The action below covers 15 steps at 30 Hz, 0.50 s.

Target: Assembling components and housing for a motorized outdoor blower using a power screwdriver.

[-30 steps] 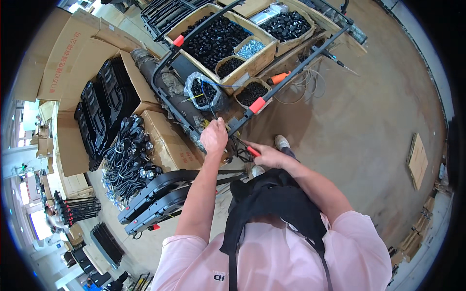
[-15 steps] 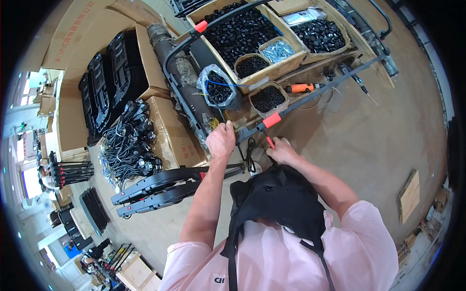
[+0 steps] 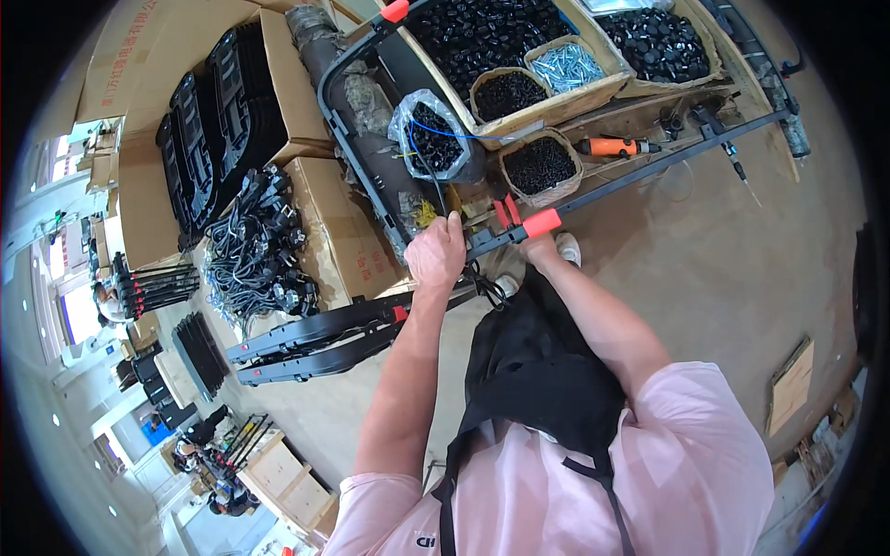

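A black tubular frame (image 3: 630,176) with red sleeves lies across the workbench. My left hand (image 3: 436,252) is closed at its near left corner, with a thin dark cable (image 3: 439,190) rising from beside the fingers. Close by on the right, my right hand (image 3: 540,248) is below the frame's near bar, beside a red sleeve (image 3: 542,223). Two red prongs, like the handles of a hand tool (image 3: 506,211), stick up just past that hand; the bar hides much of its fingers. Black cord (image 3: 487,289) hangs beneath the left hand.
Beyond the bar stand a bag of black parts (image 3: 431,139), a tub of small black pieces (image 3: 542,169), silver screws (image 3: 565,67) and an orange power tool (image 3: 612,146). Bundled cables (image 3: 260,250) and cartons (image 3: 343,241) are at left. Black curved bars (image 3: 315,347) jut out below them.
My right hand has moved up under the near bar, and the red tool now shows above that bar. My left hand stays closed at the frame's corner. The whole view has shifted.
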Available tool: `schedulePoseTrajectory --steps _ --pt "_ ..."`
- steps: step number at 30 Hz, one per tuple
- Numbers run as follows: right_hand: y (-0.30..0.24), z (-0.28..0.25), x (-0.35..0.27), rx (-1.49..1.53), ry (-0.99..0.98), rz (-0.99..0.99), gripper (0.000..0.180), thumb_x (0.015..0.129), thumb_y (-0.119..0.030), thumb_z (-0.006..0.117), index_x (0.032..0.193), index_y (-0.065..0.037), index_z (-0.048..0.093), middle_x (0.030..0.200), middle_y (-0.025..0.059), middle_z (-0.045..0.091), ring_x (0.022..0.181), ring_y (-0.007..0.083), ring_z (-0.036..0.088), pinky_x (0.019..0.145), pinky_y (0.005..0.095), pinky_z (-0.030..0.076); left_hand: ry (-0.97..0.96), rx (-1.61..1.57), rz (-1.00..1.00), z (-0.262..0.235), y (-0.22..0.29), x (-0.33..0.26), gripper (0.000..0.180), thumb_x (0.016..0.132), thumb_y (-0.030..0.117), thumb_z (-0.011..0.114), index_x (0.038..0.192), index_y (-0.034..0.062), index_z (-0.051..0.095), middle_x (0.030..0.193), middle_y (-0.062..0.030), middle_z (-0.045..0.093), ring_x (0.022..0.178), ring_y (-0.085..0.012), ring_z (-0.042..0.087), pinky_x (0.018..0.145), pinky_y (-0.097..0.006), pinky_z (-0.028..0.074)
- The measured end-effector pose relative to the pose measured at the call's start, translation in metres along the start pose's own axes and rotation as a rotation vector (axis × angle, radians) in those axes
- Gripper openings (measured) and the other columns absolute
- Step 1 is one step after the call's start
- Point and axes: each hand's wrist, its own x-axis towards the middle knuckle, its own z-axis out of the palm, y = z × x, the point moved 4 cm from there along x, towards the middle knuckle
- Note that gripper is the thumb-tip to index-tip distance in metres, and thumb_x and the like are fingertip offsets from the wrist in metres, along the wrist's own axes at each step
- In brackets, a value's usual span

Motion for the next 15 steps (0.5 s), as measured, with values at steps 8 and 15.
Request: schedulePoseTrajectory --steps 8,15 --pt "-0.173 0.046 -0.173 -0.327 -0.099 -0.570 0.032 0.097 -0.030 0.071 0.096 0.002 0.072 0.083 0.0199 0.068 0.091 0.0404 0.066 0.085 0.0495 0.051 0.019 -0.008 -0.010 -0.011 -0.005 0.001 0.051 0.107 0.043 0.052 0.080 0.0040 0.069 0.079 -0.0289 0.071 0.077 -0.0502 0.071 0.074 -0.060 0.055" --pt "-0.161 0.064 -0.163 -0.260 -0.024 -0.486 0.029 0.099 -0.025 0.067 0.089 0.002 0.067 0.088 0.0248 0.067 0.091 0.0467 0.065 0.080 0.0558 0.050 0.039 0.030 -0.001 -0.007 -0.006 0.002 0.055 0.108 0.047 0.048 0.079 0.0051 0.069 0.079 -0.0252 0.072 0.077 -0.0485 0.071 0.073 -0.058 0.054"
